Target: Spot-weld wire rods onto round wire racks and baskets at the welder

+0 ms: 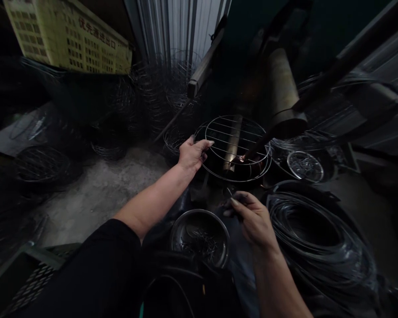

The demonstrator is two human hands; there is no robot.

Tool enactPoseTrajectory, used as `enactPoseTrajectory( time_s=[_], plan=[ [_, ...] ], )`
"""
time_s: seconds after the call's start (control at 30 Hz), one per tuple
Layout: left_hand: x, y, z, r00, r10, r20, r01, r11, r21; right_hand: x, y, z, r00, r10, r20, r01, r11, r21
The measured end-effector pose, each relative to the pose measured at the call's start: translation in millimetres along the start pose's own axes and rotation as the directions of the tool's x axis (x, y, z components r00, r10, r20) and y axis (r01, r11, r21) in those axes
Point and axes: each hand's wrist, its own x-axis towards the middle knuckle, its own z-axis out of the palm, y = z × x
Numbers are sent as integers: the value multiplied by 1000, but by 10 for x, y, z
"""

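This is a dim workshop with a concrete floor (99,198) to the left of the left hand (194,154) and a corrugated metal wall (179,26) ahead. A yellowed poster (66,37) with Chinese lettering sits high on the left. Stacks of wire racks (149,92) stand beyond the left hand, and more lie in dark heaps further left. To the right of the right hand (254,221) lies a large coil of black wire (318,247), with a shiny round wire disc (305,166) just beyond it.

A round wire rack (235,116) lies flat directly ahead of the left hand, over a pale metal post (232,145). A dark rod (262,145) slants down from a brass-coloured cylinder (280,84) and ends on the rack's wires, with a bright glint at its tip. A steel bowl (199,211) of short wire bits (197,247) sits just below and left of the right hand, between the two forearms.

The left hand is open, its fingers spread and lying against the rack's near edge. The right hand hovers above the bowl's right rim, apart from the rack, with thumb and fingers pinched together on a thin dark piece (240,198), too small to identify.
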Motion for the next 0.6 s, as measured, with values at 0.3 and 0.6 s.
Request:
enactPoseTrajectory(
  time_s=[0.3,0.6],
  plan=[
    [-128,-89,54,996,78,49,-80,996,35,374,-348,210,923,-278,-266,214,946,-245],
    [-135,-4,54,996,81,22,-81,997,-5,452,-60,306,881,-337,-331,348,937,-26]
  ],
)
